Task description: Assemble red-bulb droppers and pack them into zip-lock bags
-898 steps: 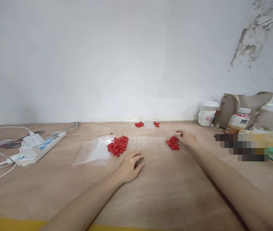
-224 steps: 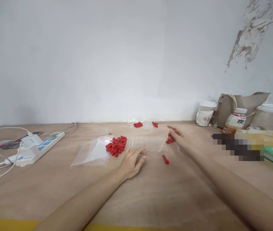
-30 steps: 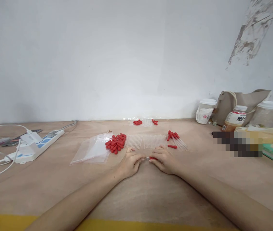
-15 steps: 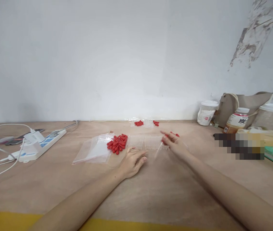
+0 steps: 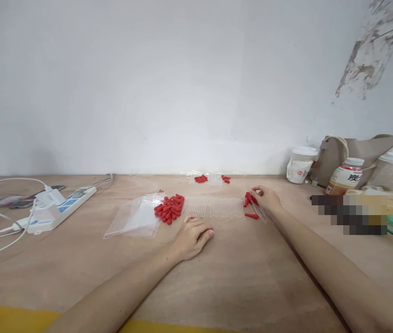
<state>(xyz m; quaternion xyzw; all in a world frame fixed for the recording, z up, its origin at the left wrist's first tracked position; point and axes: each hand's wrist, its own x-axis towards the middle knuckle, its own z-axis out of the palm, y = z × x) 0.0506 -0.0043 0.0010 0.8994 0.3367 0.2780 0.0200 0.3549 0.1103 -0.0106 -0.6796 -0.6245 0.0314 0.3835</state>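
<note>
My left hand rests on the table, holding nothing, its fingers loosely bent and the thumb apart. Just beyond it lies a row of slim clear tubes in two groups. A heap of red rubber bulbs sits at the left end of this row. At the right end, my right hand pinches a red rubber bulb in a small cluster; the fingers partly hide it. Clear slender pieces lie below those fingertips, too faint to make out fully. A single red bulb lies nearer to me.
Clear plastic bags lie left of the heap. Further left is a power strip with white cables. Packed red bulbs lie by the wall. A paper cup, a bottle and a grey bag stand at right.
My right hand has moved right from the tube row to the small red cluster, uncovering the row's right end. A clear tube with red at its end was in its fingers. My left hand stays nearly still.
</note>
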